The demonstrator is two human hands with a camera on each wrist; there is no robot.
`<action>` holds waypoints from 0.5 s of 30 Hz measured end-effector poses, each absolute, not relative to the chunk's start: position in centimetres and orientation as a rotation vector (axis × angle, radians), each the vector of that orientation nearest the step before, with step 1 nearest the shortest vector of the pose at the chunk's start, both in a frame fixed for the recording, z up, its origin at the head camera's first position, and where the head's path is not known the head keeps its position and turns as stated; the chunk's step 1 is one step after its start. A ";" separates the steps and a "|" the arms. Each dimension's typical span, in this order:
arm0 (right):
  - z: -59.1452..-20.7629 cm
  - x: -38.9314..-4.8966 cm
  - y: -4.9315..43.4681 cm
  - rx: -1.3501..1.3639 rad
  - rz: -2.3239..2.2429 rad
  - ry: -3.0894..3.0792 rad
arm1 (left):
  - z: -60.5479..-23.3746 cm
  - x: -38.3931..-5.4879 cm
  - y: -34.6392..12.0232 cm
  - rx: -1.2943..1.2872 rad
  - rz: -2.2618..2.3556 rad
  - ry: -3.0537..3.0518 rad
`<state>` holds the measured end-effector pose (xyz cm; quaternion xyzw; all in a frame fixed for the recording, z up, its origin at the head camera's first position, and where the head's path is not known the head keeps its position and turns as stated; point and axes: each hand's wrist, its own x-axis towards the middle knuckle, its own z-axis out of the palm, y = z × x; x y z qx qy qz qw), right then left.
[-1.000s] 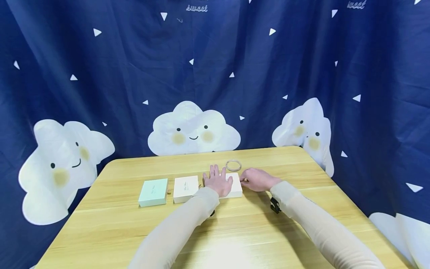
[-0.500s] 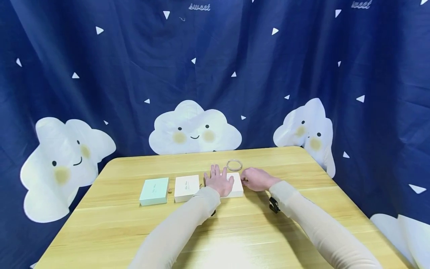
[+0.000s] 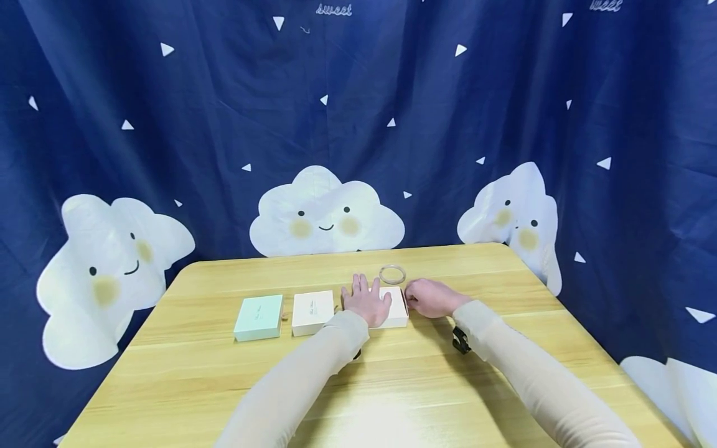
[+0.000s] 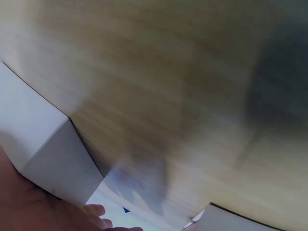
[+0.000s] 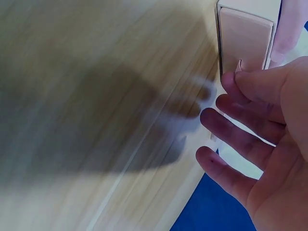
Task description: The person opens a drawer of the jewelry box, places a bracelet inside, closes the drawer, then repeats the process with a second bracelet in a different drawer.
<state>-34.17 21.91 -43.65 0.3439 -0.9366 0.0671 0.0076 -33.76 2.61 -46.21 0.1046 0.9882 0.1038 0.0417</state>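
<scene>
My left hand [image 3: 366, 305] rests with spread fingers on top of a white drawer-style gift box [image 3: 398, 312], covering much of its lid. In the left wrist view, the fingers [image 4: 29, 204] lie along the side of that box [image 4: 60, 161]. At the box's right end is my right hand [image 3: 431, 298]. Seen from the right wrist, the thumb and index finger pinch a small pink ribbon tab [image 5: 238, 66] on the pale pink drawer front [image 5: 244, 41], which sits inside the white sleeve. The other fingers extend loosely below.
Left of the hands lie a second white box [image 3: 312, 312] and a mint green box [image 3: 259, 317], each with a small ribbon on its right side. A clear ring-shaped bangle [image 3: 392, 274] lies behind the held box. The wooden table [image 3: 224, 386] meets a dark blue curtain [image 3: 358, 124].
My right hand has shifted slightly right from the box, and a thin dark strip now shows at the box's right end. The left hand stays on the lid. The view has shifted slightly.
</scene>
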 end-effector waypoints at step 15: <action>-43.9 -34.2 22.3 1.058 0.220 -2.925 | -46.0 -33.7 2.6 0.296 0.271 3.014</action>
